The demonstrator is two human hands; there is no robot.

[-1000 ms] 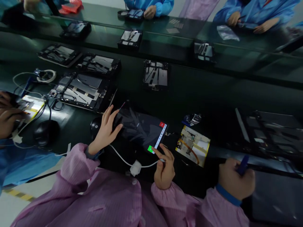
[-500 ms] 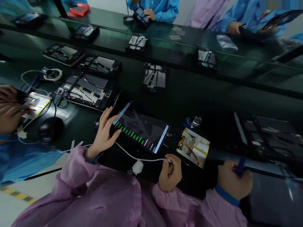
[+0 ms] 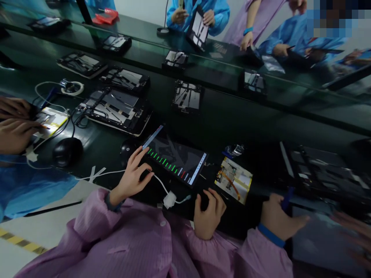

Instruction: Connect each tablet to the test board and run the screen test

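Note:
A tablet lies face up in front of me, its dark screen lit with rows of green text and one red line. My left hand is at its left end, fingertips at the screen's edge, fingers apart and gripping nothing. Below the tablet runs a white cable, past a crumpled white piece of tape or paper to its loose plug. My right hand hovers just right of that plug, its curved fingers apart with nothing between them. A board with yellow edges and an orange ribbon cable rests beyond it.
Opened tablet housings stand behind on the dark green bench. A black mouse sits left, near a co-worker's hands. Close on the right is another person's hand with a blue wristband. Several people work across the bench.
My right hand has let go of the cable's plug, which now lies on the bench. My left hand's fingers have lowered to the screen's edge. Across the bench, a co-worker has raised a device.

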